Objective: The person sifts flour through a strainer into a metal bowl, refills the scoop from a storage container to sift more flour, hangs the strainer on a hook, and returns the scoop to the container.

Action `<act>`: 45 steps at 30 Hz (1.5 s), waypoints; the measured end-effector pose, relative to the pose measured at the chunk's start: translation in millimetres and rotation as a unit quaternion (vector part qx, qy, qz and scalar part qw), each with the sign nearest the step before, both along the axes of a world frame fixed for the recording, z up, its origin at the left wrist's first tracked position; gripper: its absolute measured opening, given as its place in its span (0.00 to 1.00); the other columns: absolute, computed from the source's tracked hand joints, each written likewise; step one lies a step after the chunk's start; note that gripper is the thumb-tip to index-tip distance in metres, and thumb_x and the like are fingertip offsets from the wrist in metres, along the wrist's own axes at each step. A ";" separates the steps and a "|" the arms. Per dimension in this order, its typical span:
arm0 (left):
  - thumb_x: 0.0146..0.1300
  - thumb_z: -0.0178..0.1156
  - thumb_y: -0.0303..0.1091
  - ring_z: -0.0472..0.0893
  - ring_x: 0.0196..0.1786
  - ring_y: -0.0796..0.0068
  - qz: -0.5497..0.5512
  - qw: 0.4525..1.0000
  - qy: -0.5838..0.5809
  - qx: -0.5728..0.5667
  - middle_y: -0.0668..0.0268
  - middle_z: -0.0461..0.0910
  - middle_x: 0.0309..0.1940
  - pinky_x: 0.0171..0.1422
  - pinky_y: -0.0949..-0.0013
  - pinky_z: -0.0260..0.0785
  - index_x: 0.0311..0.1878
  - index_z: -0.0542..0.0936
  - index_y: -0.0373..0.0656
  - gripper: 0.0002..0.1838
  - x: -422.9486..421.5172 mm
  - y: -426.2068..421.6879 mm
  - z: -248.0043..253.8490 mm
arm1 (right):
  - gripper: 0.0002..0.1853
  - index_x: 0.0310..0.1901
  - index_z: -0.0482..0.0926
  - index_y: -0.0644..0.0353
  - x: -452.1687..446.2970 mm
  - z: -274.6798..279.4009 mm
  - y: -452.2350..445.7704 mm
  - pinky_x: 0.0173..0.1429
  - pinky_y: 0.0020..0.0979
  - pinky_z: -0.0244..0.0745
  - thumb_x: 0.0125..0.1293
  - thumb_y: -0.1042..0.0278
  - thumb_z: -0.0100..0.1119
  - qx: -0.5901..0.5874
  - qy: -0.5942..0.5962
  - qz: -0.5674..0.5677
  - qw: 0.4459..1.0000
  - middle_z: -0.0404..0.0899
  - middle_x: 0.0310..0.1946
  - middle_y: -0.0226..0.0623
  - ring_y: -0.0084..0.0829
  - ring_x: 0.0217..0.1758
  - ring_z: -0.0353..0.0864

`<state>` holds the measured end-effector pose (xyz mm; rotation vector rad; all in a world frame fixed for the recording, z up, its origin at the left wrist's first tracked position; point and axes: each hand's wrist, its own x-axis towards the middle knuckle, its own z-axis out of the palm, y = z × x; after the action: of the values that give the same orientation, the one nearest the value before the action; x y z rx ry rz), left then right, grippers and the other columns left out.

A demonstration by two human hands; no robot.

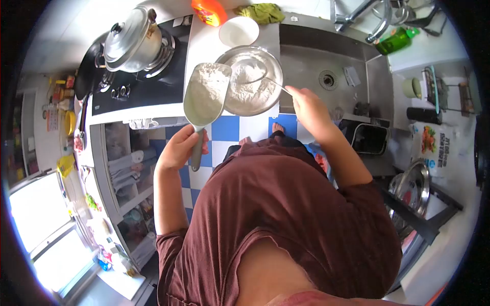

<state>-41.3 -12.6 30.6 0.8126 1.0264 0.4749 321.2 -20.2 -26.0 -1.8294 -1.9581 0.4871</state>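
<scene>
My left hand [178, 147] is closed around the handle of a pale grey-green scoop [195, 107], with white flour [212, 76] in it. The scoop's far end is tilted at the left rim of a metal bowl [273, 102]. More white flour [252, 92] lies in that bowl. In my right hand [309, 109] is the thin metal handle of a spoon [275, 84]. It reaches over the bowl's right rim, and its round head rests in the flour, partly covered. A white bowl [239, 30] stands just behind the metal one.
On the left, a lidded pot [132, 43] sits on the black hob [122, 99]. A steel sink [301, 66] is on the right. Behind the bowls are an orange bottle [209, 11] and a green cloth [261, 13]. A green bottle [397, 41] lies tilted by the tap [357, 15].
</scene>
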 end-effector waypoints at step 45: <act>0.65 0.52 0.38 0.74 0.19 0.78 -0.473 0.711 0.468 0.229 0.67 0.74 0.18 0.24 0.71 0.70 0.28 0.75 0.38 0.14 61.7 177.0 92.0 | 0.16 0.52 0.78 0.64 4.0 -42.3 18.1 0.54 0.36 0.72 0.69 0.65 0.48 -0.190 0.235 0.064 0.951 0.80 0.48 0.49 0.43 0.51 0.80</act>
<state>20.4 164.4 122.6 1.9956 1.2176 -0.7132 325.2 -2.1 -68.3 -1.5940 -1.7327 1.2894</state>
